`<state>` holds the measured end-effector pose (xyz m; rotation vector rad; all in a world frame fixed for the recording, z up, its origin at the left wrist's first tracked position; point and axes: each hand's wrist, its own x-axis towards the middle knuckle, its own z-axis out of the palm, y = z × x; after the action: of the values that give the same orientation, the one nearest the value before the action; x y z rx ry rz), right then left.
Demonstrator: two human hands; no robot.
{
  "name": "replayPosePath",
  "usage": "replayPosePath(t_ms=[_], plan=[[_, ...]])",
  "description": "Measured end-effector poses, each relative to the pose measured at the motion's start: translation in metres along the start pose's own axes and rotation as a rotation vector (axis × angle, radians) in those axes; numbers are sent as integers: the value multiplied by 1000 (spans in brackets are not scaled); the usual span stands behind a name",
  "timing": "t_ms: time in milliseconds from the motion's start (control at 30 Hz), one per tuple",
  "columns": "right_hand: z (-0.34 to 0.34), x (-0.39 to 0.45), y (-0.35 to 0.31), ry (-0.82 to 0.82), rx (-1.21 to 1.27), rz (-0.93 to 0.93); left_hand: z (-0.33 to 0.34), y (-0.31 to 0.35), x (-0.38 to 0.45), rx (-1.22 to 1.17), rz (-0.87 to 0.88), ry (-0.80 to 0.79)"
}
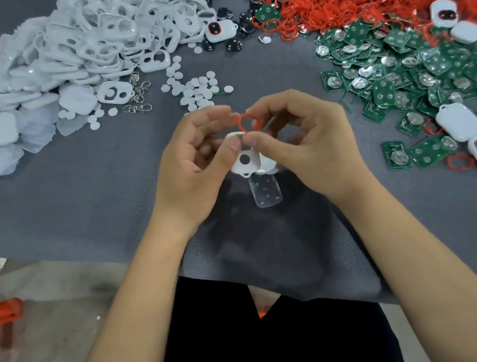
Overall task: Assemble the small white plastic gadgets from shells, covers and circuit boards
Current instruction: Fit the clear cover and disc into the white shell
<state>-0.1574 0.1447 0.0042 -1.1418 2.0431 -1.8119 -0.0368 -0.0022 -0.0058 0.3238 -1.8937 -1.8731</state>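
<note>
Both hands work a red ring (pixel 247 122) onto a white cover (pixel 245 158).
Left hand (pixel 195 156) and right hand (pixel 302 138) pinch both parts, above a clear piece (pixel 265 190).

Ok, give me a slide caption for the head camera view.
Both hands fit a red ring to a white cover amid parts piles.

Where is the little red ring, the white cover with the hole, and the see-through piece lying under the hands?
red ring (pixel 240 118), head view, on its upper left rim.
white cover (pixel 249 156), head view, flat face beside the round hole.
see-through piece (pixel 266 192), head view, middle of its clear face.
</note>
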Motion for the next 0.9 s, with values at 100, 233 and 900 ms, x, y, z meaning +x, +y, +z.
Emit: replayPosePath(t_ms=[100, 233, 900], plan=[[3, -2, 2, -31, -27, -18, 0, 2, 2, -115, -84, 116], [8, -2, 2, -29, -35, -24, -1, 3, 6, -298, -231, 180], [2, 0, -1, 6, -46, -73, 18, 1, -3, -266, -214, 155]])
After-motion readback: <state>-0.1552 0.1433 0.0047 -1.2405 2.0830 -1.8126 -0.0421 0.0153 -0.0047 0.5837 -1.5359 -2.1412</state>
